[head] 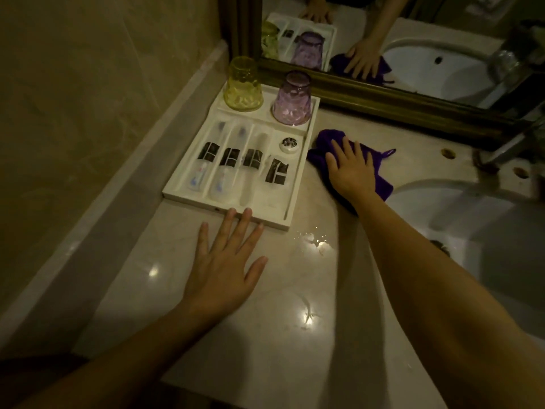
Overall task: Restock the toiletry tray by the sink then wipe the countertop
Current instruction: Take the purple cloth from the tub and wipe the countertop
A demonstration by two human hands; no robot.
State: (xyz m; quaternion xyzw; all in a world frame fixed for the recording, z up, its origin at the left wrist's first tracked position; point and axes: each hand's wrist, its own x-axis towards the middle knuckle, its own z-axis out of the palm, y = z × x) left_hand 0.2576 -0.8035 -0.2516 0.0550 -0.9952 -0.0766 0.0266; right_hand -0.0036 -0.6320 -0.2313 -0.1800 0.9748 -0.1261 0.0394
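A white toiletry tray (298,187) lies on the marble countertop (265,335) against the left wall. Its slots hold several clear wrapped packets (225,169) with dark labels and a small round lidded jar (289,144). A yellow glass (243,84) and a purple glass (292,98) stand upside down at its far end. My left hand (224,267) rests flat on the counter, fingertips touching the tray's near edge. My right hand (351,166) presses flat on a purple cloth (321,140) just right of the tray.
The white sink basin (472,219) lies to the right, with a faucet base (501,154) and two open holes behind it. A gold-framed mirror (383,101) runs along the back. Water drops (315,240) glint on the counter near the tray's corner.
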